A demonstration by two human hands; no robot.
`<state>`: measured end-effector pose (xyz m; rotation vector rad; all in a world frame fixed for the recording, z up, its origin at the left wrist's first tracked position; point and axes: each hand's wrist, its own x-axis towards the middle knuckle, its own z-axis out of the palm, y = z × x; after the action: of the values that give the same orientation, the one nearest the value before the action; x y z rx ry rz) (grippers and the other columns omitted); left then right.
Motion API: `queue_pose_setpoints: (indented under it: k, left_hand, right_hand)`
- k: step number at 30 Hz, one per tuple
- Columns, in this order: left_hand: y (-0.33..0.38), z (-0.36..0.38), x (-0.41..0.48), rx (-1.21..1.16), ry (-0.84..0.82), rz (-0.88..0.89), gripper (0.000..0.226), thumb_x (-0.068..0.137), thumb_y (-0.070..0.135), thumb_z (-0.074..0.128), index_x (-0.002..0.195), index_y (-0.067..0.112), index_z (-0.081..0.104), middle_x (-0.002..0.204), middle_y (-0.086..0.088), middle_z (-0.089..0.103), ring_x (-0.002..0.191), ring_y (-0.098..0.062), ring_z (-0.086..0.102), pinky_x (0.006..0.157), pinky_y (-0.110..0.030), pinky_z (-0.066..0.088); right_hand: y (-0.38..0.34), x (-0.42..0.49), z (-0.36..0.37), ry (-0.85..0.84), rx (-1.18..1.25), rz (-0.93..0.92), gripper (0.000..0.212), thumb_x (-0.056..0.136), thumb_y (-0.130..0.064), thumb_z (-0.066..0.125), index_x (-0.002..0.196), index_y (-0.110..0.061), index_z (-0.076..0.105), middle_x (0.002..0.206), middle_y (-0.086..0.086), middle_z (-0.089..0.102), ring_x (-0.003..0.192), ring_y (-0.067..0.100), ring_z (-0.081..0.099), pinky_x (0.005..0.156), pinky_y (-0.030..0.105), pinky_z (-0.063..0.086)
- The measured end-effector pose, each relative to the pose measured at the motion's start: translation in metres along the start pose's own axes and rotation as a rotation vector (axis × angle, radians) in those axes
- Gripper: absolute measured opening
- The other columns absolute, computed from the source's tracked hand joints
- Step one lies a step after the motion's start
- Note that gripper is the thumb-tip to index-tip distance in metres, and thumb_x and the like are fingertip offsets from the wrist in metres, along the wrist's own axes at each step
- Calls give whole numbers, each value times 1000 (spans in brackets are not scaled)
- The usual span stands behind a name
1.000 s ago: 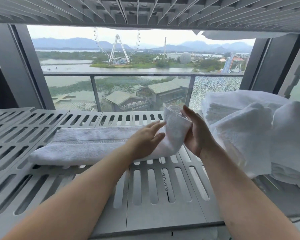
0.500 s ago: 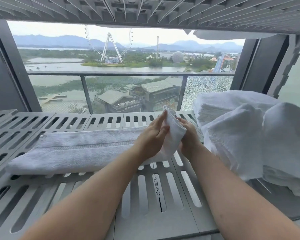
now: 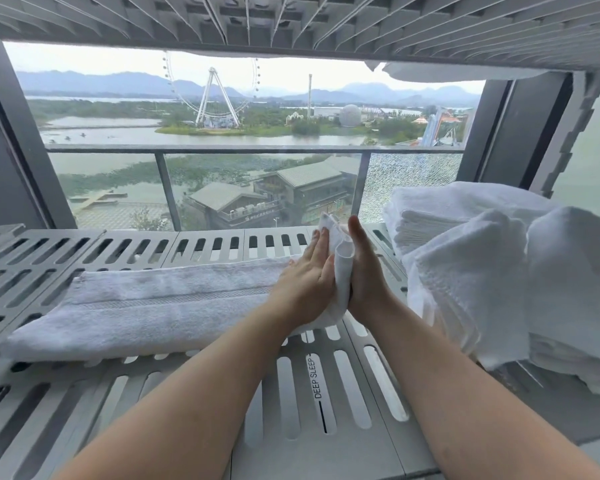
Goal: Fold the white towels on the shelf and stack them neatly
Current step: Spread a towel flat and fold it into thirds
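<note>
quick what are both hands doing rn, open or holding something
Left hand: open, fingers straight, pressing on the raised end of the white towel.
Right hand: open, flat against the other side of that end.

Two arms in shot: left forearm (image 3: pixel 187 393) and right forearm (image 3: pixel 465 393), both bare from the bottom edge right up to the wrists. Left hand (image 3: pixel 305 277) and right hand (image 3: pixel 364 275) bare as well, slim fingers (image 3: pixel 321 247), short plain nails.
</note>
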<state>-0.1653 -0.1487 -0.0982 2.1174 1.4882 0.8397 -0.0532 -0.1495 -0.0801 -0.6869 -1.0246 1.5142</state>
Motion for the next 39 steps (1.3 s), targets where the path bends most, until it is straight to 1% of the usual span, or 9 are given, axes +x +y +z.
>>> queue_pose_setpoints:
  k: [7, 11, 14, 16, 19, 24, 27, 33, 39]
  left_hand:
    - [-7, 1, 2, -167, 105, -21, 71, 94, 62, 15, 160, 36, 14, 166, 15, 19, 151, -4, 17, 124, -40, 18]
    - [-11, 0, 1, -221, 91, -65, 69, 92, 51, 41, 157, 34, 28, 158, 6, 39, 144, -17, 40, 117, -41, 35]
    - [-11, -3, 2, -124, 77, -23, 66, 99, 50, 39, 159, 39, 13, 164, 5, 28, 148, -17, 32, 119, -45, 28]
    - [-12, -5, 3, -32, 30, -4, 63, 102, 42, 35, 160, 35, 13, 166, 2, 24, 151, -16, 24, 122, -43, 22]
    - [-18, -11, 1, 51, -38, 11, 56, 106, 25, 38, 159, 31, 22, 165, 1, 25, 152, -14, 19, 124, -34, 15]
    - [-30, -32, -15, 206, -50, 27, 54, 104, 36, 44, 155, 44, 28, 165, 2, 25, 152, -16, 22, 120, -35, 19]
    - [-25, -34, -23, 184, -20, 50, 59, 101, 51, 46, 156, 42, 27, 164, 4, 28, 150, -18, 27, 121, -38, 23]
    - [-19, -21, -20, 310, -35, 11, 70, 95, 70, 33, 157, 39, 20, 161, -2, 35, 145, -26, 35, 116, -47, 32]
    - [-22, -19, -21, 415, -64, 5, 77, 88, 82, 26, 156, 48, 9, 165, 0, 26, 150, -24, 25, 119, -49, 27]
  right_hand:
    - [4, -19, -3, -74, -324, -124, 76, 79, -66, 69, 138, -20, 55, 130, 8, 66, 124, 22, 61, 113, 49, 39]
    - [3, -25, -1, -110, -488, -230, 71, 83, -31, 79, 143, -11, 47, 129, 9, 67, 123, 21, 62, 111, 43, 43]
    - [2, -23, -4, -104, -412, -185, 49, 90, -3, 68, 136, -1, 51, 123, 20, 67, 118, 32, 64, 107, 45, 46]
    - [3, -19, -7, 78, -329, -132, 29, 92, 3, 56, 120, 3, 62, 111, 23, 71, 106, 38, 67, 98, 46, 52]
    - [3, -15, -10, 287, -232, -81, 20, 88, 1, 47, 90, -3, 67, 81, 17, 66, 77, 32, 61, 71, 38, 49]
    - [6, -9, -9, 311, -69, -14, 20, 85, -11, 47, 93, -6, 65, 93, 17, 64, 93, 32, 63, 94, 46, 50]
    - [7, -9, -6, 250, -10, -6, 26, 87, -21, 53, 102, -7, 69, 100, 18, 70, 94, 31, 70, 93, 47, 54]
    - [1, -21, -8, -21, -227, -77, 48, 84, -25, 79, 118, 4, 63, 119, 35, 62, 111, 47, 64, 99, 59, 50]
    - [6, -18, -3, 248, -377, -98, 22, 83, -17, 62, 99, -6, 73, 98, 21, 73, 98, 41, 69, 90, 60, 54]
